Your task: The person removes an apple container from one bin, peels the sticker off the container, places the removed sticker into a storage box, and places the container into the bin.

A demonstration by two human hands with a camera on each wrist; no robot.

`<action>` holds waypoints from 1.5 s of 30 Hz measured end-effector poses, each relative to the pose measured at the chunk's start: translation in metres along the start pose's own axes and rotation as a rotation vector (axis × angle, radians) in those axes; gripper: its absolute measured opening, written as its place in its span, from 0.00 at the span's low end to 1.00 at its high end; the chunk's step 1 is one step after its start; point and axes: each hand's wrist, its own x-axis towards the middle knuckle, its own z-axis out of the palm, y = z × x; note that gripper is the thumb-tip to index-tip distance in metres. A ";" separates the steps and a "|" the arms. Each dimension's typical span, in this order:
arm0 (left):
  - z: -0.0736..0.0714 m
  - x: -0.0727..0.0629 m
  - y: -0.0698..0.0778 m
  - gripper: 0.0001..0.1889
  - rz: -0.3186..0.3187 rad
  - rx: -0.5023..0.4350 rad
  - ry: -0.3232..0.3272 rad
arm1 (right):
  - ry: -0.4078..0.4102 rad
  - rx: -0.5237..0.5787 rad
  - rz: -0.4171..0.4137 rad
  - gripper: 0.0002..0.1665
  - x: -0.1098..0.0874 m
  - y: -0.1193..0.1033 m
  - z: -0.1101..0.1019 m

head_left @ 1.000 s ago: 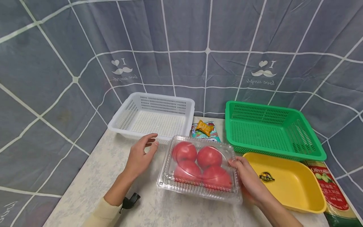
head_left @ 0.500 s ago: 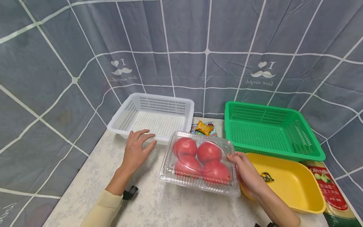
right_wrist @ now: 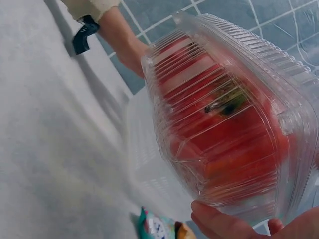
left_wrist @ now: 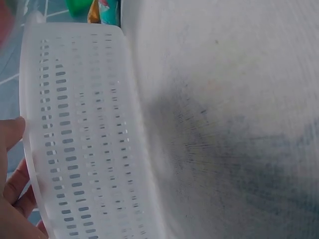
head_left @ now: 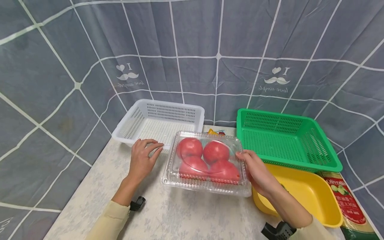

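A clear plastic clamshell box [head_left: 207, 163] holds several red tomatoes. My right hand [head_left: 249, 168] grips its right edge and holds it just above the marbled table [head_left: 180, 216]. The right wrist view shows the box [right_wrist: 224, 114] tilted, with my fingers [right_wrist: 219, 224] under its edge. My left hand [head_left: 145, 153] lies flat to the left of the box. Its straight fingers rest on the front rim of the empty white basket [head_left: 135, 116]. In the left wrist view the fingers [left_wrist: 10, 199] show over the basket's slotted wall [left_wrist: 79, 139].
An empty green basket [head_left: 318, 150] stands at the back right. In front of it is a yellow tray [head_left: 309, 196], with an olive-oil box [head_left: 351, 203] at the table's right edge. Snack packets [head_left: 215, 132] lie behind the clamshell box. A grey checked curtain hangs behind.
My right hand has carried the tomato box up and to the left, toward the white basket. My left hand has moved from beside the box onto the basket's front rim.
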 end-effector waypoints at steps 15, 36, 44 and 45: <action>-0.002 -0.003 -0.006 0.09 0.003 0.035 -0.006 | 0.019 0.044 -0.030 0.34 0.038 -0.020 0.021; 0.001 -0.003 -0.009 0.09 0.028 0.036 0.038 | -0.067 0.125 -0.095 0.24 0.115 -0.051 0.079; 0.001 -0.001 -0.006 0.08 0.011 0.002 0.021 | 0.002 0.113 -0.063 0.19 0.140 -0.058 0.100; 0.001 -0.001 -0.005 0.08 0.010 0.004 0.018 | 0.014 0.105 -0.059 0.18 0.143 -0.058 0.102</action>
